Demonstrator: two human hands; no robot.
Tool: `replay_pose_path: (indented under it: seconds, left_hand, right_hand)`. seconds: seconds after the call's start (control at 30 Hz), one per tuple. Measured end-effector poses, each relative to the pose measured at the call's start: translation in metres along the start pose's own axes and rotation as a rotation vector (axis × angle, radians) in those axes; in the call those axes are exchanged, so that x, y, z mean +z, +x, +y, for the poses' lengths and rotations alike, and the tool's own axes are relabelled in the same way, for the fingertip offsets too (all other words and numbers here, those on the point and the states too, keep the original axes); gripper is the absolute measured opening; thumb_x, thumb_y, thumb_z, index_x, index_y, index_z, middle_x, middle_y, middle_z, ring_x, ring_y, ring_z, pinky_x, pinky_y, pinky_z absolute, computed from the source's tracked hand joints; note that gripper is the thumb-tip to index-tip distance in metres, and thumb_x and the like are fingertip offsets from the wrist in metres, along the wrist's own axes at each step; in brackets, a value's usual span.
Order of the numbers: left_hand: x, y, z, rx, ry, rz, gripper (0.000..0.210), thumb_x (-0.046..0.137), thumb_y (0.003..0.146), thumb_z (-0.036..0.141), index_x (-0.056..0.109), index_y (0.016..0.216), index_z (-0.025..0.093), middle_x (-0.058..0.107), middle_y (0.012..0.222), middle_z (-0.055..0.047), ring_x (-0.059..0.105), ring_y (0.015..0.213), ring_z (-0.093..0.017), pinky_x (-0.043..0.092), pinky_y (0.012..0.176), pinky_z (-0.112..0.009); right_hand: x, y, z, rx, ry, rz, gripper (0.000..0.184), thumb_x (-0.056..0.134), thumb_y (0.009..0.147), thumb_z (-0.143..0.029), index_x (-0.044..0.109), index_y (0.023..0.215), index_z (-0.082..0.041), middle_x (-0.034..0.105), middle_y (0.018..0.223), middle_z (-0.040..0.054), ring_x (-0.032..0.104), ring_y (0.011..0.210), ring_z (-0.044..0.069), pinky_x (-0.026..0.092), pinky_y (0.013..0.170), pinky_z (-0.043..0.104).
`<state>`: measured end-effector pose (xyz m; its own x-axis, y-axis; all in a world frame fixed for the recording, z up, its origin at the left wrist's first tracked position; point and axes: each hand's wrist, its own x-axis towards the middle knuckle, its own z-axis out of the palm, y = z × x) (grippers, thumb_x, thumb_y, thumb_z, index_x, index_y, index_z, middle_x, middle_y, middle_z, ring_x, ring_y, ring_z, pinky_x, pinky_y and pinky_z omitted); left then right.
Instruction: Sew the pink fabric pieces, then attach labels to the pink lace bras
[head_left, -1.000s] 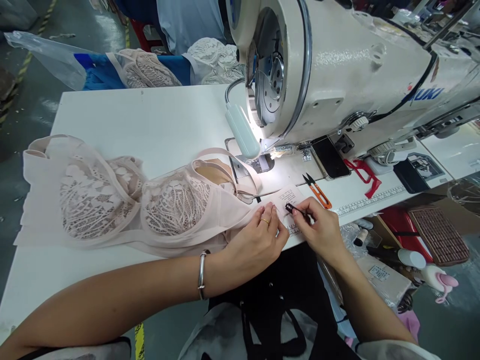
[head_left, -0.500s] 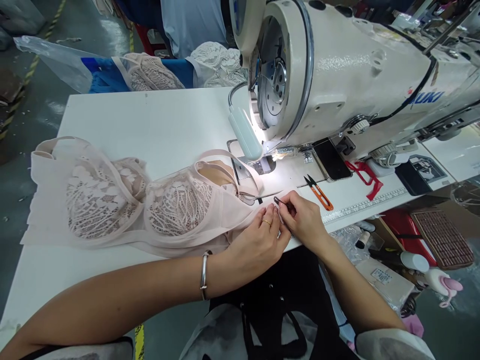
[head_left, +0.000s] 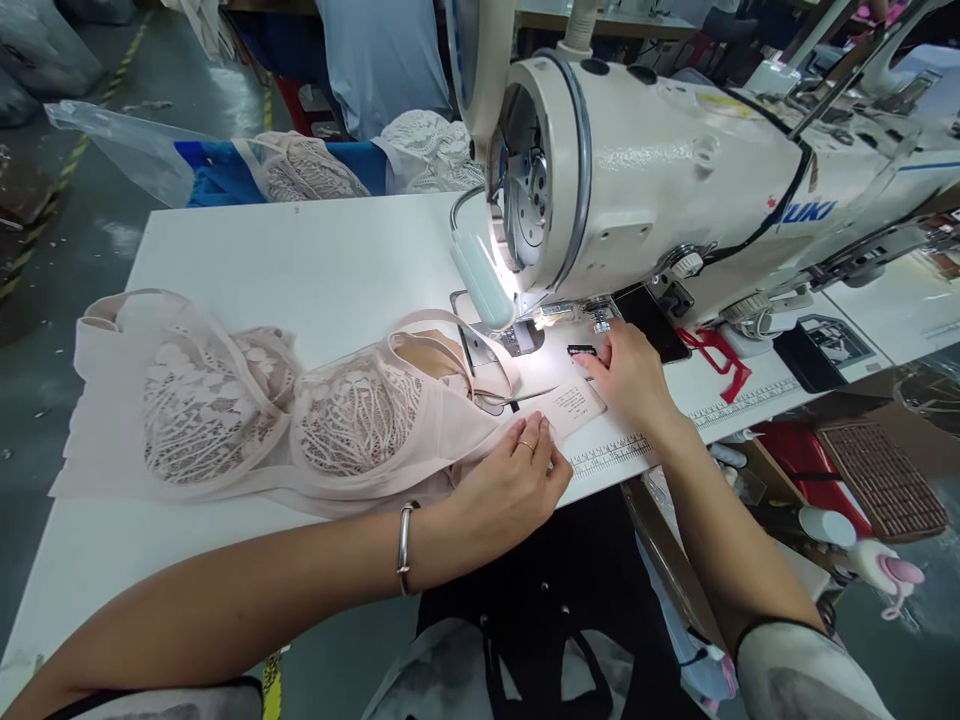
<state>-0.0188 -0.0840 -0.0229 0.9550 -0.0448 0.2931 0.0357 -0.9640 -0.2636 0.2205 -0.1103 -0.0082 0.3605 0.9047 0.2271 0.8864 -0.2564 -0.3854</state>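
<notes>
A pale pink lace bra [head_left: 356,405] lies spread across the table. My left hand [head_left: 517,475] is closed on the end of its band, fingers together near the table's front edge. Beyond those fingertips lies a pale piece with small printed lines [head_left: 570,403]. My right hand [head_left: 630,375] is over the bed of the sewing machine [head_left: 675,180], below the presser foot [head_left: 601,318]. A small black label [head_left: 580,350] with light marks shows at its thumb and forefinger, seemingly pinched between them. What lies under the right palm is hidden.
A pale green lamp [head_left: 484,280] shines beside the needle area. Right of the right hand are a dark phone [head_left: 652,325], red strips [head_left: 716,360] and a ruler strip [head_left: 742,400]. More lace bras [head_left: 311,168] lie behind the table [head_left: 300,250].
My right hand has moved from beside the left fingers up and right to the machine bed, carrying the black label. The printed piece is uncovered; the orange snips are hidden. My left hand stays.
</notes>
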Motion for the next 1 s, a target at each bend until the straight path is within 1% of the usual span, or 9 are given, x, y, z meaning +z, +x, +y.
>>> replay_pose_path:
  seconds: [0.17,0.3,0.37,0.47,0.6,0.7,0.8,0.87,1.0]
  left_hand:
    - [-0.002,0.004,-0.008,0.005,-0.123,-0.001,0.023,0.044,0.092,0.007,0.058,0.109,0.003,0.066,0.117,-0.027,0.063,0.115,-0.031,0.047,0.102,-0.044]
    - [-0.006,0.016,-0.02,-0.174,-0.366,0.0,0.016,0.047,0.097,0.014,0.06,0.105,0.007,0.065,0.111,-0.018,0.063,0.104,-0.026,0.053,0.087,-0.04]
    - [-0.011,0.019,-0.036,-0.305,-0.474,-0.016,0.026,0.048,0.101,0.026,0.057,0.116,0.007,0.064,0.115,-0.016,0.061,0.105,-0.024,0.054,0.086,-0.039]
    - [-0.021,0.015,-0.073,-0.379,-0.538,-0.224,0.032,0.042,0.104,0.034,0.061,0.113,0.01,0.066,0.107,-0.011,0.062,0.096,-0.021,0.055,0.082,-0.037]
    - [-0.033,0.0,-0.12,-0.533,-0.171,-0.376,0.041,0.046,0.102,0.041,0.065,0.084,0.009,0.066,0.089,-0.013,0.062,0.089,-0.029,0.051,0.083,-0.053]
    - [-0.036,0.001,-0.125,-0.573,-0.063,-0.251,0.042,0.046,0.101,0.042,0.064,0.082,0.009,0.066,0.086,-0.013,0.061,0.09,-0.029,0.047,0.086,-0.054]
    - [-0.033,0.011,-0.109,-0.407,-0.269,-0.14,0.032,0.054,0.098,0.043,0.062,0.101,0.012,0.065,0.09,-0.008,0.059,0.085,-0.021,0.048,0.077,-0.035]
    - [-0.029,0.015,-0.1,-0.323,-0.294,-0.132,0.024,0.059,0.095,0.036,0.061,0.098,0.013,0.063,0.086,-0.006,0.056,0.079,-0.019,0.045,0.07,-0.031]
    - [-0.023,0.013,-0.101,-0.433,0.035,0.05,0.022,0.044,0.094,0.01,0.056,0.076,0.015,0.054,0.077,-0.007,0.049,0.071,-0.019,0.038,0.061,-0.031]
  right_hand:
    - [-0.02,-0.018,-0.016,-0.337,0.1,-0.481,0.027,0.068,0.084,-0.039,0.06,0.106,-0.027,0.058,0.11,0.0065,0.047,0.107,0.028,0.038,0.095,0.045]
    - [-0.026,-0.017,-0.022,-0.333,0.064,-0.526,0.028,0.073,0.08,-0.035,0.058,0.101,-0.025,0.057,0.103,0.0059,0.046,0.103,0.028,0.038,0.091,0.044]
    - [-0.026,-0.017,-0.024,-0.37,0.096,-0.461,0.018,0.07,0.083,-0.033,0.058,0.093,-0.024,0.057,0.099,0.0059,0.046,0.099,0.027,0.038,0.088,0.042]
    - [-0.023,-0.019,-0.026,-0.45,0.212,-0.311,0.009,0.06,0.09,-0.027,0.055,0.084,-0.023,0.059,0.088,0.0043,0.049,0.09,0.023,0.04,0.081,0.037]
    - [-0.006,-0.018,-0.027,-0.516,0.175,0.037,0.014,0.053,0.09,-0.014,0.053,0.079,-0.023,0.061,0.081,0.0027,0.052,0.081,0.02,0.039,0.075,0.035]
    - [0.008,-0.015,-0.03,-0.517,0.045,0.23,0.02,0.051,0.085,-0.007,0.052,0.073,-0.023,0.062,0.08,0.0031,0.053,0.077,0.02,0.037,0.071,0.034]
    - [0.015,-0.014,-0.037,-0.514,0.036,0.319,0.018,0.057,0.087,-0.013,0.052,0.073,-0.024,0.062,0.079,0.0029,0.056,0.075,0.02,0.037,0.07,0.035]
    - [0.014,-0.015,-0.043,-0.531,0.074,0.398,0.018,0.059,0.088,-0.017,0.052,0.074,-0.024,0.063,0.079,0.0026,0.057,0.073,0.019,0.038,0.069,0.035]
    - [0.011,-0.017,-0.049,-0.626,0.018,0.487,0.022,0.052,0.091,-0.011,0.051,0.073,-0.024,0.064,0.079,0.0009,0.054,0.072,0.017,0.036,0.068,0.034]
